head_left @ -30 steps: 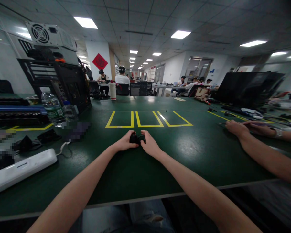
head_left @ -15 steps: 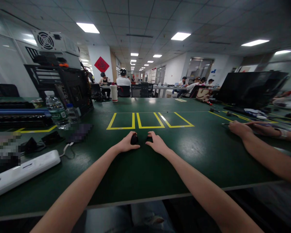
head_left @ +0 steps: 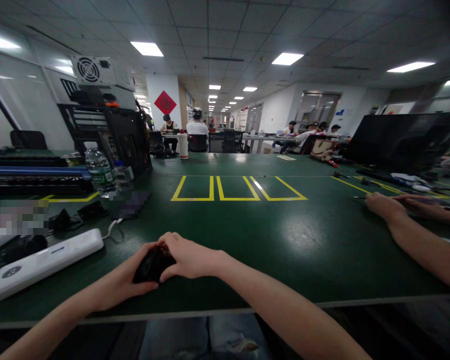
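Observation:
A dark rounded object, too dark to make out, is between my two hands low on the green table. My left hand is wrapped round its left side, thumb in front. From the right, my right hand grips its other side, fingertips over the top near those of my left hand. Beyond my hands, three yellow tape outlines lie on the tabletop. A white power strip is to the left of my left hand.
Water bottles and a computer chassis stand at the left, near a dark phone-like item and black pieces. At the right are another person's hands and a black monitor. A white bottle stands at the far edge.
Both my hands have moved left and nearer to me, and the dark object has come with them. My right hand has closed on it. The view has shifted slightly left.

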`<action>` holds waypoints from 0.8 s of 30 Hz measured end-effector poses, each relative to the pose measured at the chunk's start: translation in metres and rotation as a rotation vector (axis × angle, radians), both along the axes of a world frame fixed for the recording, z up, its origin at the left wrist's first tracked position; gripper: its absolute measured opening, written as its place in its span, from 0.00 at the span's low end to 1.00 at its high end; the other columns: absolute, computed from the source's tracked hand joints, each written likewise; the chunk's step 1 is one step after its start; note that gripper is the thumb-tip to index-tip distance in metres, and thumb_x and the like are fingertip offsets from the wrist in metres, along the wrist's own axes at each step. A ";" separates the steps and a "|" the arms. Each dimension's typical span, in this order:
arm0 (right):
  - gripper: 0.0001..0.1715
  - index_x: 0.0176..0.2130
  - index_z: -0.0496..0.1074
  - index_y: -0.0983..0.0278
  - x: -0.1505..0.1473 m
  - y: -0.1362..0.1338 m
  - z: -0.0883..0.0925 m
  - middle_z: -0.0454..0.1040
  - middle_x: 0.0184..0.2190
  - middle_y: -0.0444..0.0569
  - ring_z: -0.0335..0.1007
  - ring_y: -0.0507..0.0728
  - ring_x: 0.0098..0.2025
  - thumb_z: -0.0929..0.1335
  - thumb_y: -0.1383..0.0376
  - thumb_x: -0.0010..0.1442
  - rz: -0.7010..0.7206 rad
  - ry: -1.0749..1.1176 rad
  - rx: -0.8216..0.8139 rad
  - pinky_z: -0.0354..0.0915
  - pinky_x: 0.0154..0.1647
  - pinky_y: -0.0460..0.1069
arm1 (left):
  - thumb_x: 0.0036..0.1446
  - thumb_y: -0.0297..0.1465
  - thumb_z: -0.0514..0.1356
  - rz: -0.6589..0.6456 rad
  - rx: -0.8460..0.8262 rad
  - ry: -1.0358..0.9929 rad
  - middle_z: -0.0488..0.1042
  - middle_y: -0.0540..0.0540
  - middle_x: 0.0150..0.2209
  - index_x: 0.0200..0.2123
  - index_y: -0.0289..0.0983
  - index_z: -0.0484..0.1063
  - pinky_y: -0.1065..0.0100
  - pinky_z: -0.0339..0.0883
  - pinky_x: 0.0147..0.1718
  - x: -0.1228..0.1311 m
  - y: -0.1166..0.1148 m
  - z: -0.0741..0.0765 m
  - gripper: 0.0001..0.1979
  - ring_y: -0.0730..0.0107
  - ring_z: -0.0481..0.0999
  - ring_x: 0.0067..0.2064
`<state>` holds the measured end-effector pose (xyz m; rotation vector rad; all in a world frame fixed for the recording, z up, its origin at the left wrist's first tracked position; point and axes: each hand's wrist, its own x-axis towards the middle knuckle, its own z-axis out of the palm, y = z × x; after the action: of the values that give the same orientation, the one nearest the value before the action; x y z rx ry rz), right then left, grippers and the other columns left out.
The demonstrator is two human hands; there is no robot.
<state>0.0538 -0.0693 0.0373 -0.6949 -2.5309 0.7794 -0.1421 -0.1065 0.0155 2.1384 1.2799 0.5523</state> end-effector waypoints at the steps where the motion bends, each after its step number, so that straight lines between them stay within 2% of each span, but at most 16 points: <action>1: 0.37 0.46 0.54 0.63 -0.015 0.002 -0.003 0.59 0.42 0.51 0.62 0.58 0.42 0.70 0.57 0.40 0.004 0.022 -0.018 0.63 0.39 0.52 | 0.46 0.37 0.57 0.044 0.007 0.023 0.58 0.46 0.53 0.54 0.44 0.43 0.55 0.53 0.51 -0.017 -0.003 -0.003 0.34 0.55 0.58 0.53; 4: 0.40 0.46 0.54 0.64 -0.058 0.006 -0.014 0.56 0.44 0.52 0.61 0.58 0.43 0.71 0.54 0.37 -0.052 0.130 -0.115 0.63 0.39 0.52 | 0.44 0.37 0.58 0.125 0.058 0.123 0.62 0.49 0.51 0.52 0.47 0.49 0.57 0.57 0.50 -0.067 -0.007 -0.014 0.31 0.55 0.61 0.52; 6: 0.41 0.45 0.55 0.63 -0.086 0.005 -0.023 0.55 0.44 0.51 0.60 0.58 0.43 0.71 0.53 0.34 -0.122 0.209 -0.198 0.63 0.40 0.53 | 0.43 0.36 0.58 0.184 0.162 0.158 0.62 0.54 0.51 0.52 0.52 0.48 0.55 0.58 0.49 -0.096 -0.008 -0.023 0.32 0.54 0.62 0.51; 8: 0.40 0.44 0.57 0.64 -0.112 0.000 -0.031 0.56 0.44 0.51 0.60 0.58 0.44 0.71 0.52 0.33 -0.175 0.277 -0.257 0.63 0.41 0.53 | 0.43 0.38 0.57 0.221 0.268 0.214 0.61 0.60 0.51 0.52 0.59 0.44 0.49 0.57 0.49 -0.118 -0.010 -0.032 0.33 0.52 0.60 0.52; 11: 0.35 0.41 0.61 0.65 -0.142 -0.014 -0.038 0.58 0.41 0.51 0.60 0.59 0.44 0.70 0.52 0.35 -0.211 0.295 -0.299 0.62 0.42 0.53 | 0.42 0.41 0.55 0.264 0.433 0.229 0.64 0.57 0.49 0.52 0.60 0.43 0.44 0.55 0.48 -0.141 -0.011 -0.043 0.33 0.49 0.61 0.51; 13: 0.30 0.42 0.61 0.64 -0.156 -0.029 -0.039 0.59 0.43 0.52 0.62 0.61 0.43 0.68 0.52 0.41 -0.229 0.257 -0.324 0.62 0.43 0.55 | 0.43 0.40 0.52 0.280 0.499 0.234 0.65 0.54 0.48 0.52 0.58 0.43 0.45 0.55 0.48 -0.151 -0.011 -0.048 0.32 0.49 0.61 0.51; 17: 0.33 0.52 0.51 0.67 -0.164 -0.053 -0.035 0.59 0.47 0.60 0.59 0.66 0.47 0.64 0.61 0.49 -0.275 0.140 -0.239 0.61 0.42 0.60 | 0.42 0.39 0.52 0.274 0.507 0.245 0.65 0.52 0.49 0.53 0.57 0.43 0.45 0.54 0.48 -0.163 -0.010 -0.053 0.32 0.49 0.61 0.51; 20: 0.26 0.49 0.56 0.66 -0.161 -0.050 -0.031 0.60 0.46 0.59 0.63 0.64 0.42 0.63 0.65 0.49 -0.256 0.178 -0.249 0.62 0.39 0.58 | 0.43 0.39 0.53 0.292 0.480 0.253 0.62 0.53 0.51 0.53 0.58 0.41 0.44 0.52 0.49 -0.164 -0.011 -0.054 0.34 0.48 0.59 0.53; 22: 0.18 0.43 0.62 0.64 -0.160 -0.039 -0.033 0.62 0.43 0.56 0.64 0.62 0.42 0.62 0.63 0.50 -0.317 0.258 -0.309 0.62 0.41 0.57 | 0.43 0.38 0.55 0.313 0.456 0.254 0.61 0.53 0.52 0.53 0.58 0.41 0.45 0.53 0.50 -0.159 -0.013 -0.052 0.34 0.48 0.58 0.53; 24: 0.17 0.40 0.64 0.64 -0.161 -0.028 -0.037 0.65 0.40 0.52 0.64 0.59 0.43 0.64 0.60 0.49 -0.328 0.352 -0.367 0.62 0.42 0.54 | 0.43 0.39 0.56 0.318 0.420 0.248 0.60 0.54 0.52 0.52 0.58 0.44 0.47 0.54 0.50 -0.149 -0.015 -0.046 0.33 0.49 0.59 0.53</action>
<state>-0.1069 -0.0969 0.0006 -0.9632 -1.9165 1.1422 -0.2913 -0.1217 -0.0302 2.4127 1.7921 0.7604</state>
